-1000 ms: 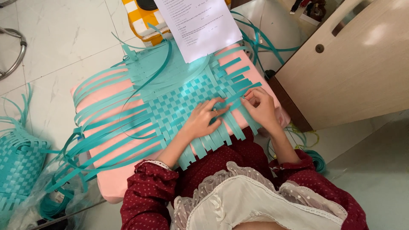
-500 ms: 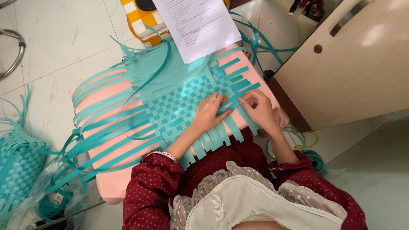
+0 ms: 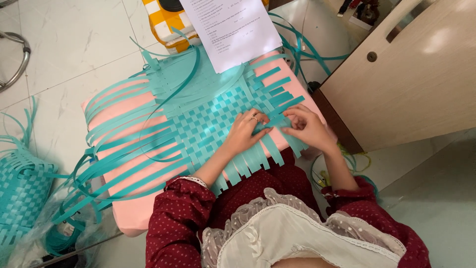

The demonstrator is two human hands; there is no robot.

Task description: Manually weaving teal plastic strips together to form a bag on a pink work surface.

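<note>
A partly woven mat of teal plastic strips point(image 3: 208, 121) lies on a pink cushion-like board point(image 3: 126, 208). Loose strip ends fan out to the left and toward me. My left hand point(image 3: 244, 133) presses flat on the woven part near its right edge, fingers spread, a ring on one finger. My right hand point(image 3: 307, 126) is beside it and pinches a teal strip end point(image 3: 277, 119) at the weave's right border. Both sleeves are dark red with small dots.
A printed sheet of paper point(image 3: 233, 30) lies over the far end of the mat. A yellow and white checked object point(image 3: 166, 22) stands behind it. A light wooden cabinet point(image 3: 416, 74) is at the right. A woven teal basket point(image 3: 20, 193) sits at the left on the tiled floor.
Both hands have stayed on the right edge of the weave, with the fingers shifting slightly along the strips. The view has tilted a little.
</note>
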